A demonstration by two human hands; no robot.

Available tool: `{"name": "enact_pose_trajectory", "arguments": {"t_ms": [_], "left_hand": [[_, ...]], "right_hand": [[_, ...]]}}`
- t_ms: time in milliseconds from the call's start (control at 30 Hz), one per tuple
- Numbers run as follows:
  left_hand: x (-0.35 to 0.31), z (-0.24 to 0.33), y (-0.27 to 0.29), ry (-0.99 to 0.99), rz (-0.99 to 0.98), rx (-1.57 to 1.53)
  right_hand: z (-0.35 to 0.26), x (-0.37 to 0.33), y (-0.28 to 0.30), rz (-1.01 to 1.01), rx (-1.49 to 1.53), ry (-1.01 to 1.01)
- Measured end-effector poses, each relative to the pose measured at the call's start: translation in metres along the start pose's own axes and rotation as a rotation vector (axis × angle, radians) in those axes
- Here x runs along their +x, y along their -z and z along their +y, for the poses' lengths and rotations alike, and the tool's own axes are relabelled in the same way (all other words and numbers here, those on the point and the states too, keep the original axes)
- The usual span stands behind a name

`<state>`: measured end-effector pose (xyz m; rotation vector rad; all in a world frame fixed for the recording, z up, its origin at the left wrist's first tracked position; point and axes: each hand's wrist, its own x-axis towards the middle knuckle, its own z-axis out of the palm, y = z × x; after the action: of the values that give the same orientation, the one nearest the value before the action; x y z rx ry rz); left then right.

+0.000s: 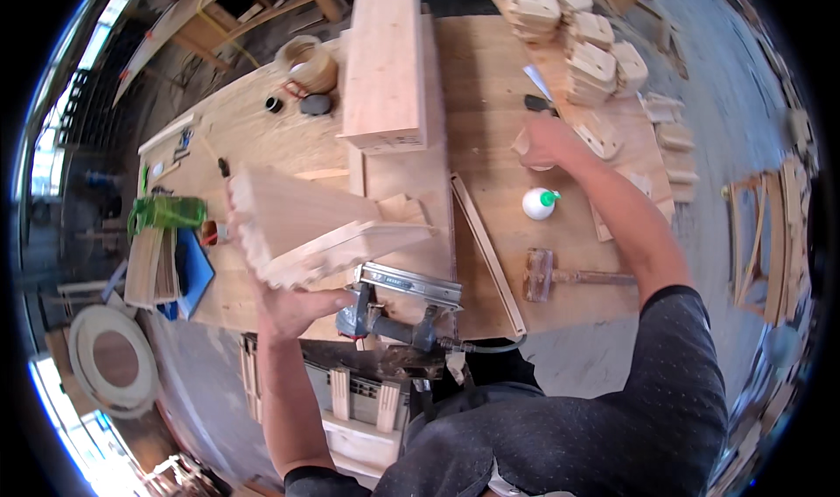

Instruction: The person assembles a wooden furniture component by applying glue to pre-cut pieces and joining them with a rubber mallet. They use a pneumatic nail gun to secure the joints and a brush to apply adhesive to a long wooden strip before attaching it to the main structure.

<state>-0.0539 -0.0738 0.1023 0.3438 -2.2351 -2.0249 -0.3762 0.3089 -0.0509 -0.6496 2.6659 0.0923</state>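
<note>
My left hand (297,311) grips the near edge of a pale wooden piece (302,204) with a scalloped edge, thumb on the near side. The piece is tilted above the bench, and a narrower wooden part (350,241) lies along it. Just right of that hand rests a nail gun (394,309) with a hose at its grip. My right hand (544,143) is closed on the right side of the bench, beside a tool with a black handle (538,103); what its fingers hold is hidden. Nearest it stands a white squeeze bottle (537,204) with a green cap.
A long squared wooden box (383,68) runs away from me. Stacks of shaped wooden blocks (595,64) fill the far right. A mallet (540,275) and a thin wooden strip (486,252) lie near the front edge. A round container (308,65) and green bottle (171,212) are at left.
</note>
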Motion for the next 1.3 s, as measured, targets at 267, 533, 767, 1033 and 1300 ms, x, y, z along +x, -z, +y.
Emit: {"name": "enact_pose_trajectory", "arguments": {"t_ms": [267, 533, 767, 1033, 1300], "left_hand": [[0.029, 0.01, -0.037, -0.443, 0.056, 0.165], [0.042, 0.027, -0.051, -0.35, 0.066, -0.051], [0.052, 0.024, -0.043, -0.449, 0.027, -0.019], [0.059, 0.009, -0.044, -0.579, 0.139, 0.006], [0.058, 0.0, -0.044, -0.621, 0.171, -0.002]], "right_hand": [[-0.039, -0.108, 0.199, 0.571, 1.227, 0.36], [-0.209, -0.17, 0.211, 0.545, 1.424, 0.85], [-0.237, -0.165, 0.197, 0.538, 1.316, 0.715], [-0.241, -0.182, 0.208, 0.372, 1.149, 0.64], [-0.22, -0.187, 0.213, 0.395, 0.979, 0.689]]}}
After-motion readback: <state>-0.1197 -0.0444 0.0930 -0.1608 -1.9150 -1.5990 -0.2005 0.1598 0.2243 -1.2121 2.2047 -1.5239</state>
